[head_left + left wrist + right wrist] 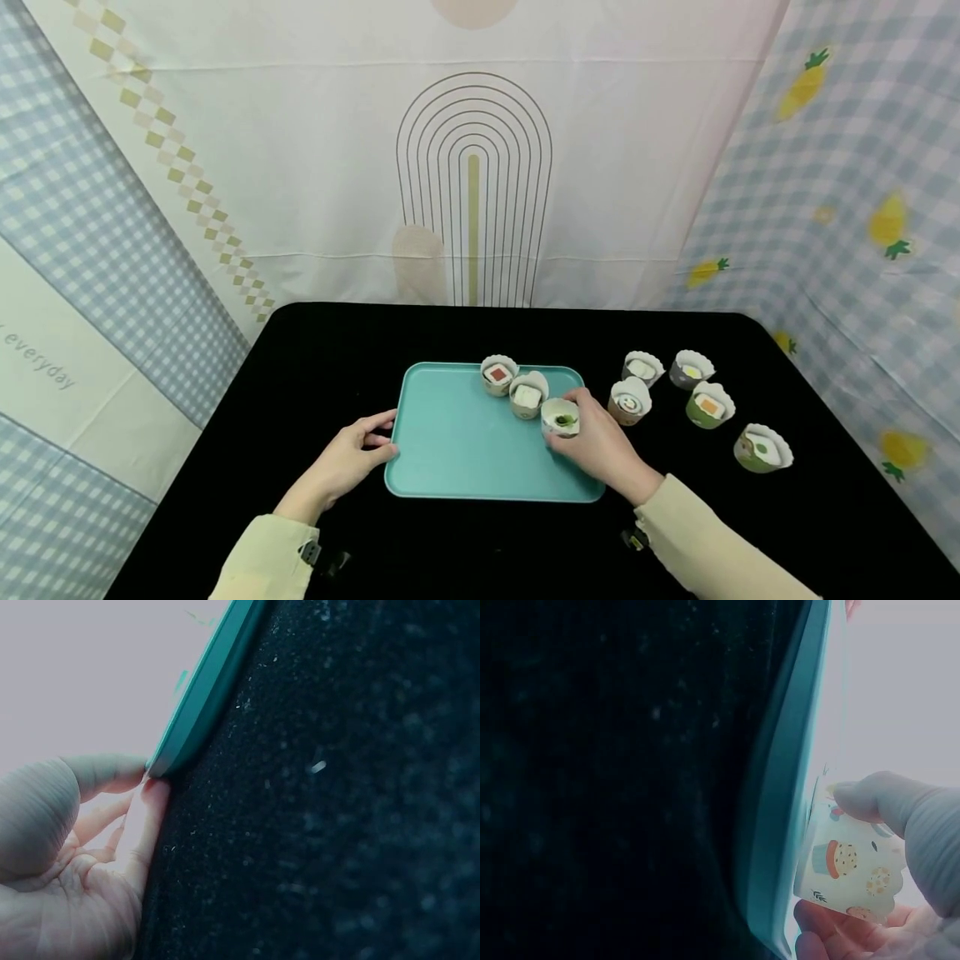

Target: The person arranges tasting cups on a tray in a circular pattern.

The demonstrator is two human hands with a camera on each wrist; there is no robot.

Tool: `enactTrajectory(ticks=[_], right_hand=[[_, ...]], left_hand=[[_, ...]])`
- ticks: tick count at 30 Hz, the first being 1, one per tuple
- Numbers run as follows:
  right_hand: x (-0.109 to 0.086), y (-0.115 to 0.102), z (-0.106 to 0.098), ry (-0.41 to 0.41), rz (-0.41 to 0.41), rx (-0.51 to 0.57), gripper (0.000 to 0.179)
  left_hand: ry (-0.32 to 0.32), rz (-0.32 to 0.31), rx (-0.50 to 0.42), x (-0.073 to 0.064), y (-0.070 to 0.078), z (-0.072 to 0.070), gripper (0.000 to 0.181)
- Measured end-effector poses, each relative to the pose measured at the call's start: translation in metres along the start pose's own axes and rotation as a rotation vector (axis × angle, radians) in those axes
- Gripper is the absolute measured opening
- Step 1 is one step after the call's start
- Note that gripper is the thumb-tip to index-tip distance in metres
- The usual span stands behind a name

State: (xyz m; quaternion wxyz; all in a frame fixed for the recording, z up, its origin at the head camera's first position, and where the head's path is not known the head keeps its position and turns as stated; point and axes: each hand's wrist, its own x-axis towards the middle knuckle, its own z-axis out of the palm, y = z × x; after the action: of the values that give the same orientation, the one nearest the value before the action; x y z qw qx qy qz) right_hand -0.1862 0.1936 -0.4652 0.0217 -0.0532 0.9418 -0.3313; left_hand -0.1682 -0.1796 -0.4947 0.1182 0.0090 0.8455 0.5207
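Head view: the left hand [341, 457] pinches the side of the tray [457, 442]. The right hand [602, 442] holds a paper cup [557, 412] at the tray's right part. It looks light and squashy, so hold its sides softly. A red-square cup [498, 377] sits farther back.

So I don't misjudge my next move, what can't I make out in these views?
Right wrist: filling of the held cup, hidden by its wall.
Head: that cup's right side, behind the right hand.
Left wrist: top of the tray, lost to glare.
Head: lettering on the left curtain, partly cut off by the edge.
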Motion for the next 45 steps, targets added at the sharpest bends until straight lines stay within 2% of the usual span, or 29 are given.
enactTrajectory(ticks=[9, 15, 23, 45], right_hand=[[-0.003, -0.002, -0.001, -0.021, -0.001, -0.005, 0.060], [-0.009, 0.000, -0.008, -0.046, 0.018, 0.038, 0.068], [-0.010, 0.004, -0.007, -0.035, 0.010, 0.062, 0.061], [-0.011, 0.006, -0.006, -0.035, -0.006, 0.069, 0.059]], left_hand=[[0.004, 0.004, -0.004, 0.000, 0.002, 0.000, 0.057], [-0.004, 0.001, -0.008, 0.000, 0.001, -0.002, 0.057], [0.003, 0.009, -0.002, 0.001, 0.000, -0.001, 0.057], [0.010, 0.022, -0.014, 0.000, 0.000, 0.001, 0.056]])
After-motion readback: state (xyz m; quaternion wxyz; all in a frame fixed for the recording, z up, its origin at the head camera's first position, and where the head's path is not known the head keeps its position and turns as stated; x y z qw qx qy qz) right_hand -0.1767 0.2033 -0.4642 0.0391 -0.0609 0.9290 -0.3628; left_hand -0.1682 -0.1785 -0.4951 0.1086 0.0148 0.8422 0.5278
